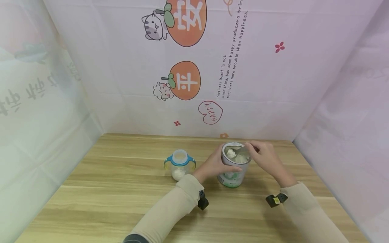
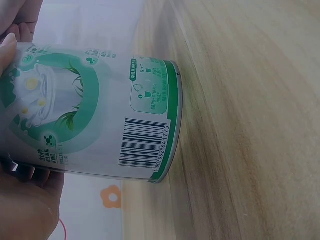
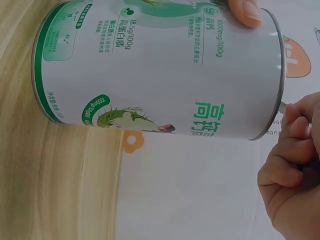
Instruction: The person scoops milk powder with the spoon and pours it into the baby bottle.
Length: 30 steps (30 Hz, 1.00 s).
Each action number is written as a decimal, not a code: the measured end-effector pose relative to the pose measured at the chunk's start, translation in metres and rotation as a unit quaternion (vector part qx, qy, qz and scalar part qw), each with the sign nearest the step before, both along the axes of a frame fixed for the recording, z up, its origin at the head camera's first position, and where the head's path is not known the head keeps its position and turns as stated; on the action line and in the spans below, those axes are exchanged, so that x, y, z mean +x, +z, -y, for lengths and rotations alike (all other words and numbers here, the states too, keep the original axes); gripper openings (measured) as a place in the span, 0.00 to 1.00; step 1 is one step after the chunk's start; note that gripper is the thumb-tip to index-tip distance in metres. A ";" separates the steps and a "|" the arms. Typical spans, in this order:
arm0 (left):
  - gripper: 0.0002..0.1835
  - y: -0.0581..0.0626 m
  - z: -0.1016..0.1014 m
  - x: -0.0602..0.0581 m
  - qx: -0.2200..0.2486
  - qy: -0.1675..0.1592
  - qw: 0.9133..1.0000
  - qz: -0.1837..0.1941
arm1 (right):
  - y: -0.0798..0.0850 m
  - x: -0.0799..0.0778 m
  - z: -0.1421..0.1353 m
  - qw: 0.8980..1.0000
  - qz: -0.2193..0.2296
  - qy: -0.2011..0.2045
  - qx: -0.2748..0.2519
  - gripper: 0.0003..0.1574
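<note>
A white and green milk powder can (image 1: 232, 180), lid off, stands slightly tilted on the table. My left hand (image 1: 213, 166) grips it from the left, thumb across its front; the left wrist view shows its barcode side (image 2: 107, 115). My right hand (image 1: 267, 158) pinches a spoon (image 1: 242, 150) by the handle at the can's rim. The spoon's bowl carries a heap of white powder (image 1: 231, 154) inside the can's mouth. In the right wrist view my right hand's fingers (image 3: 287, 170) are curled at the rim, and most of the spoon is hidden by the can wall.
Left of the can stands a clear baby bottle (image 1: 178, 172) with a blue collar and two side handles, its top uncovered, white powder at the bottom. The wood-grain table (image 1: 121, 189) is bounded by printed white cloth (image 1: 136, 114) at the back and sides.
</note>
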<state>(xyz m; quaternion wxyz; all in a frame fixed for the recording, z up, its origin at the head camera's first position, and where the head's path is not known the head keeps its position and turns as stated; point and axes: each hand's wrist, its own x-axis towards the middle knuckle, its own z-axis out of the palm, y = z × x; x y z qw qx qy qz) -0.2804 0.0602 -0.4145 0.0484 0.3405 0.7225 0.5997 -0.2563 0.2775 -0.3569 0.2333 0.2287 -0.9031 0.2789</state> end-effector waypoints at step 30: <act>0.46 0.002 0.000 0.002 0.000 0.002 1.000 0.001 | 0.006 0.000 -0.012 0.972 0.186 -0.044 -0.139 0.34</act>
